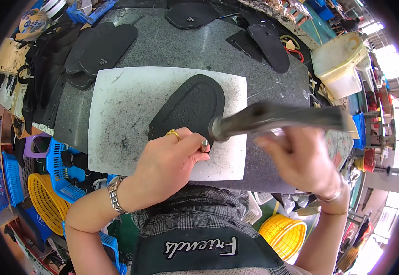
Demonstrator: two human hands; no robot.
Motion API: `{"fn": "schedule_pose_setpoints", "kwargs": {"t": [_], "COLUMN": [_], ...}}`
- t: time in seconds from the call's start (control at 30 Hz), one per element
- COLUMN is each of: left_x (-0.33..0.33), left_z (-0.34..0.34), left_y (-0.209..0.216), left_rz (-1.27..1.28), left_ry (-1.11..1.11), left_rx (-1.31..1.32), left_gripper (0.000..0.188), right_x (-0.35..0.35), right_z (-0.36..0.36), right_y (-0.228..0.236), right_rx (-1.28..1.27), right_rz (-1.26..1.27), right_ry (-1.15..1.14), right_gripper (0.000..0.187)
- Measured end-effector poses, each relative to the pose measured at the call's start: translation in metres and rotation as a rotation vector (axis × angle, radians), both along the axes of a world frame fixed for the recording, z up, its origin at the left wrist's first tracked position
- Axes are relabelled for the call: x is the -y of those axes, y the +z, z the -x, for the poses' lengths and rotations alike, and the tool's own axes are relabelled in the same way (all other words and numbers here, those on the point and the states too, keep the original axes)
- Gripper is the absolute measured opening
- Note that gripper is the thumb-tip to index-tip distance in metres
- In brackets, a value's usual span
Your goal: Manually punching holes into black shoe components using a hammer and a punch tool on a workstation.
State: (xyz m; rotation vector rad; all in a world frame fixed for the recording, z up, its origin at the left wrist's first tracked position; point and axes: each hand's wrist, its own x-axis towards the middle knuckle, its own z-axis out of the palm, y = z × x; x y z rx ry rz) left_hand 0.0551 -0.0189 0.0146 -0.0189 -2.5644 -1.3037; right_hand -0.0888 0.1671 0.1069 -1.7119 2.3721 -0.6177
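My left hand [165, 160] is closed, pinching an upright metal punch [204, 145] between thumb and fingers; only its round top end shows. Its lower end is hidden behind my fingers, over the near edge of a black leather insole-shaped piece [190, 105]. That piece lies flat on a white cutting board [121, 105] with dark scuffs. In my right hand [300, 160], which is smeared by motion, is a hammer [277, 118]. The hammer's round face is close to the punch's top, slightly beyond and to the right; I cannot tell whether they touch.
Stacked black cut pieces [110, 48] lie at the far left of the grey stone tabletop [158, 41]. More black pieces [268, 46] lie along the far side. A whitish plastic tub [337, 59] stands at right. Yellow baskets [282, 233] sit below the table.
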Motion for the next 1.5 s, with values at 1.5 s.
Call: {"fn": "schedule_pose_setpoints", "kwargs": {"t": [1.5], "left_x": [-0.005], "left_z": [0.008], "left_y": [0.000], "left_rz": [0.078], "left_ry": [0.019], "left_rx": [-0.042], "left_gripper": [0.006], "right_x": [0.002], "right_z": [-0.008], "right_y": [0.038], "right_rx": [-0.220], "right_rz": [-0.099], "right_ry": [0.053], "right_gripper": [0.037]}}
